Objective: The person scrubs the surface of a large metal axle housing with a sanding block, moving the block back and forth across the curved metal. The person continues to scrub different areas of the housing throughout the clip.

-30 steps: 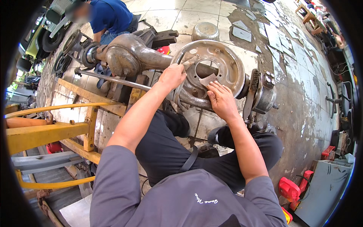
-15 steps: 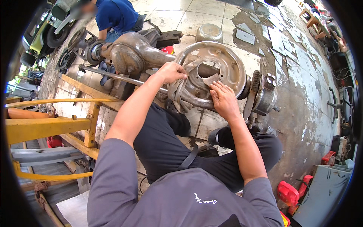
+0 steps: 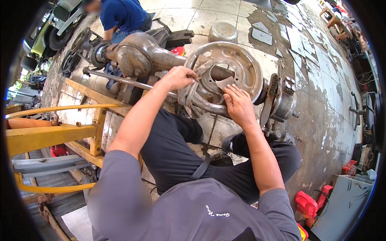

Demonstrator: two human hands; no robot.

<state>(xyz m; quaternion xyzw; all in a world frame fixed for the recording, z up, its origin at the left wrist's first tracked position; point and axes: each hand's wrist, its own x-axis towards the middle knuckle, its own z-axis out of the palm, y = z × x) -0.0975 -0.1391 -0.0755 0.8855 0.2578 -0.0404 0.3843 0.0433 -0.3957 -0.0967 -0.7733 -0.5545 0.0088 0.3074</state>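
In front of me is a round, stamped metal brake backing plate (image 3: 250,72) with a large centre hole, its surface brown and worn. A grey-beige rag (image 3: 187,96) drapes over its left side and hangs below the rim. My left hand (image 3: 180,78) is closed at the rag, thumb and fingers pinching its edge. A small brown piece of sandpaper (image 3: 225,82) curls up at the lower edge of the centre hole. Over it lies my right hand (image 3: 241,106), fingers together, holding the paper against the plate; its fingertips partly hide it.
An axle housing (image 3: 136,60) and a long metal rod (image 3: 120,79) extend left. A hub (image 3: 283,102) stands to the right. Yellow frame (image 3: 52,138) lies left. A round metal drum (image 3: 223,33) sits beyond the plate. A person in blue (image 3: 122,16) crouches at far left.
My left hand and the rag have shifted very slightly, and my left elbow has swung a little outward. The right hand stays on the sandpaper almost unmoved.
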